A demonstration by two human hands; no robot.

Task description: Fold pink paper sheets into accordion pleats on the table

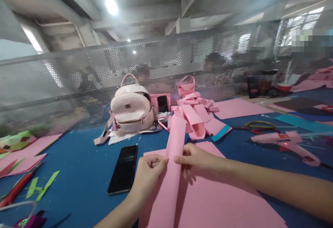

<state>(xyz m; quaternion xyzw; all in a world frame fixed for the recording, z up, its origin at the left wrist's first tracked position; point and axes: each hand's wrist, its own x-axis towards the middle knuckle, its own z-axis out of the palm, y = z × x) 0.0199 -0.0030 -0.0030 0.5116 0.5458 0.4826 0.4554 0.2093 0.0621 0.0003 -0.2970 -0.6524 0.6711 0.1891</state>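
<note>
A long folded strip of pink paper [172, 172] runs away from me, its far end reaching a heap of pink paper strips [194, 117]. My left hand [151, 172] pinches the strip's left edge between thumb and fingers. On the opposite edge, my right hand [196, 158] grips it with the thumb on top, some fingers hidden behind the fold. Beneath both hands lie larger pink sheets [221, 200] on the blue table [85, 186]. A black phone [123, 169] rests just left of my left hand.
A pale backpack [131, 108] stands before a perforated metal screen [166, 58]. To the right are a pink glue gun [286, 143] with a lit red light and scissors [260, 126]. Red-handled scissors [15, 190] and green paper scraps [44, 186] lie left. People are blurred beyond the screen.
</note>
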